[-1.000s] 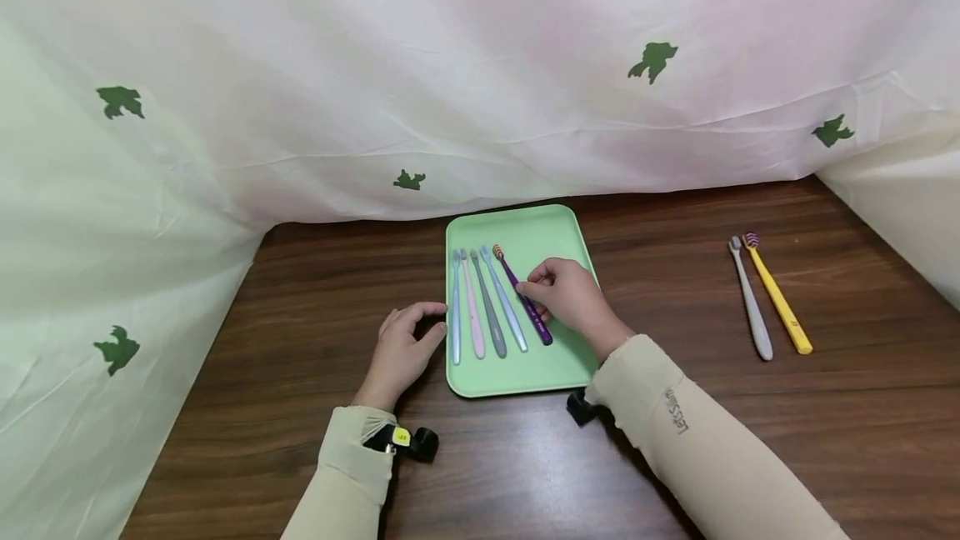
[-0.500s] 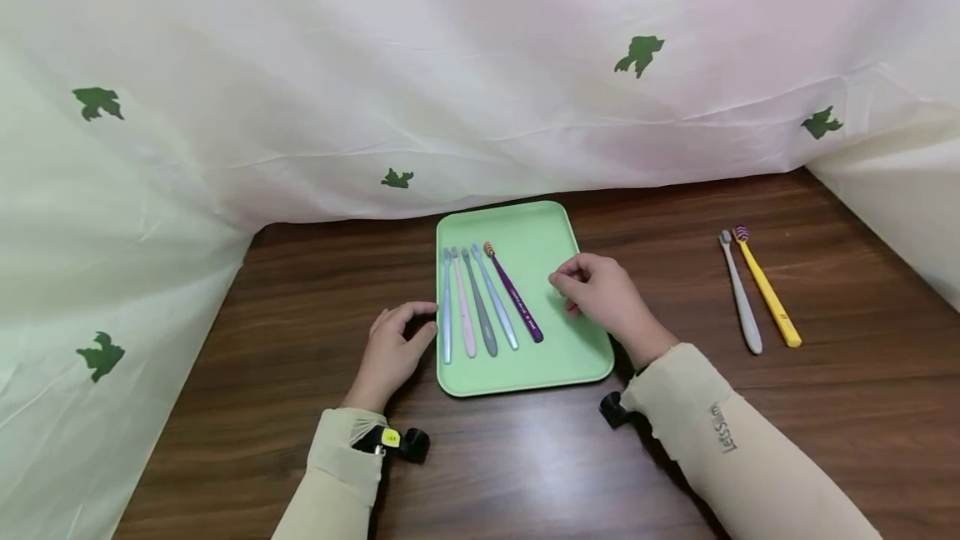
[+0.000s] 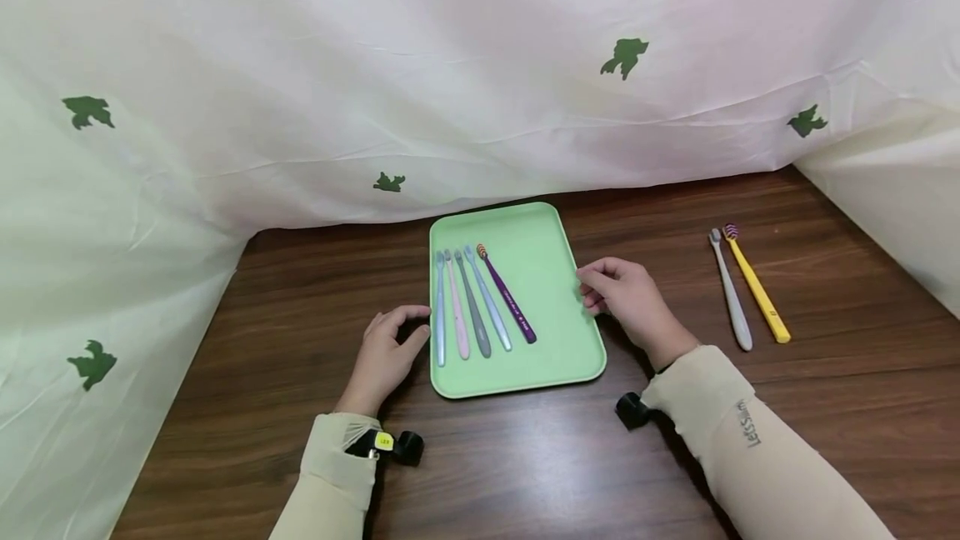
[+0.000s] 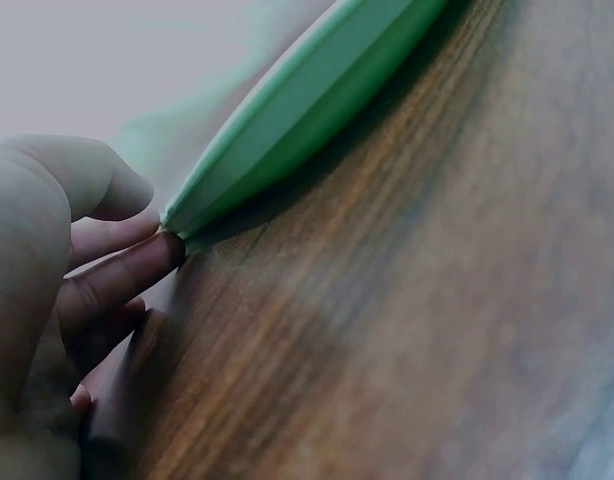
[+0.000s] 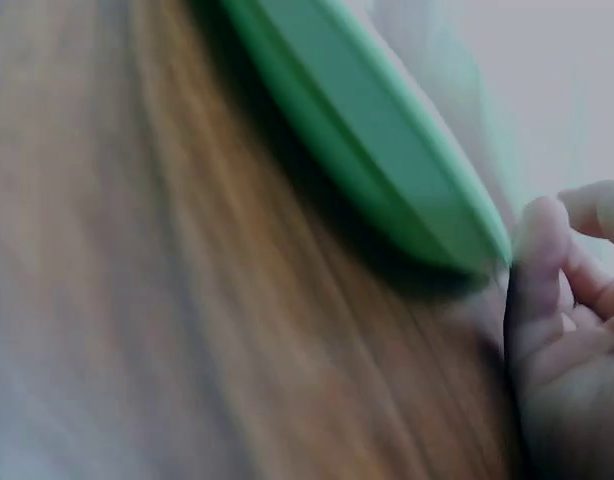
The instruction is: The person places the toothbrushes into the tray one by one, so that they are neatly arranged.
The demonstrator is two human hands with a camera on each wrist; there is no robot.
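On the light green tray (image 3: 558,357) lie several toothbrushes side by side, heads toward the back. A light blue toothbrush (image 3: 440,311) is at the left; pink (image 3: 457,307), dark grey (image 3: 474,307) and blue (image 3: 489,298) toothbrushes come after it. The purple toothbrush (image 3: 510,298) with an orange-striped head lies rightmost. My left hand (image 3: 382,357) touches the tray's left edge with its fingertips, which the left wrist view also shows. Beside the tray's right edge is my right hand (image 3: 630,298), fingers loosely bent and holding nothing; contact with the rim is unclear.
A grey toothbrush (image 3: 731,294) and a yellow toothbrush (image 3: 757,286) with a purple head lie on the brown wooden table (image 3: 510,465) to the right. White cloth (image 3: 315,65) with green bird shapes hangs behind and at both sides.
My right hand has let go of the purple toothbrush, which stays on the tray, and has moved right to the tray's edge. The left hand stays at the left edge.
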